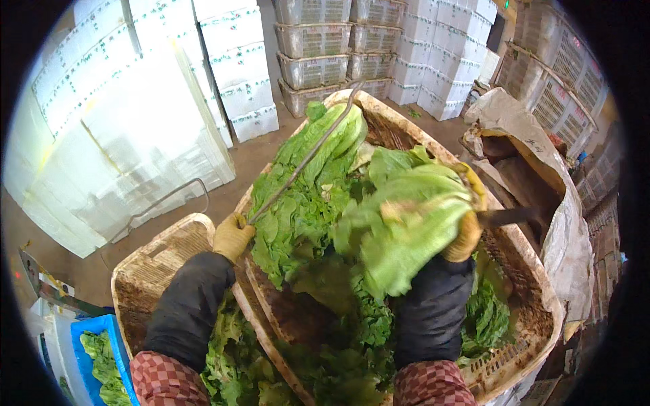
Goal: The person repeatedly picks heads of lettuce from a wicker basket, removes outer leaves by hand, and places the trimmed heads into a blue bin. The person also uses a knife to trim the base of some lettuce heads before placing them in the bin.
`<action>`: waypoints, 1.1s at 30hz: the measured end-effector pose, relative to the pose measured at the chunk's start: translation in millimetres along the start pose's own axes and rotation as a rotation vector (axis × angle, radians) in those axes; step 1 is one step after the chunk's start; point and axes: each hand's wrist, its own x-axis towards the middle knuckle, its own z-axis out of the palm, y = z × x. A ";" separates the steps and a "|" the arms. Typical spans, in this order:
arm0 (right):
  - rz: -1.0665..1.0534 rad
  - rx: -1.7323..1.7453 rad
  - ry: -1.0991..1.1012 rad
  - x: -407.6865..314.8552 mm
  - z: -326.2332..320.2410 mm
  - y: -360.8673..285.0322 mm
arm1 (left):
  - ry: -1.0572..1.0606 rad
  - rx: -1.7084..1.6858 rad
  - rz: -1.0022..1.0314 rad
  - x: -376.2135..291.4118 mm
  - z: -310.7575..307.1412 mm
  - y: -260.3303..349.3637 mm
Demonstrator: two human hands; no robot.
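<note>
My right hand (463,237), in a yellow work glove, holds a head of leafy lettuce (406,218) by its stem end above a muddy plastic crate (528,284). The lettuce's leaves spread to the left and are partly blurred. A dark flat blade (508,217) sticks out to the right of this hand; its handle is hidden. My left hand (233,236), also gloved, is closed at the crate's left rim around a thin metal rod (304,160), which looks like the crate's handle. Beneath the rod lie more lettuce heads (304,203).
A second muddy crate (162,243) adjoins on the left. A blue crate (109,325) with greens stands at lower left. White foam boxes (244,76) and stacked plastic baskets (315,71) rise behind. To the right sits an open woven sack (569,213).
</note>
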 end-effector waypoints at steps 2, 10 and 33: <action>0.259 0.280 -0.048 -6.3 -7.0 -4.5 | 0.114 0.171 0.105 1.3 4.4 4.9; 0.856 -0.391 -0.885 -24.4 -14.1 16.1 | 0.055 0.307 0.108 25.8 -35.7 18.1; 1.079 -0.007 -0.191 -92.9 105.7 5.3 | -0.351 -0.737 0.277 -184.1 7.0 109.9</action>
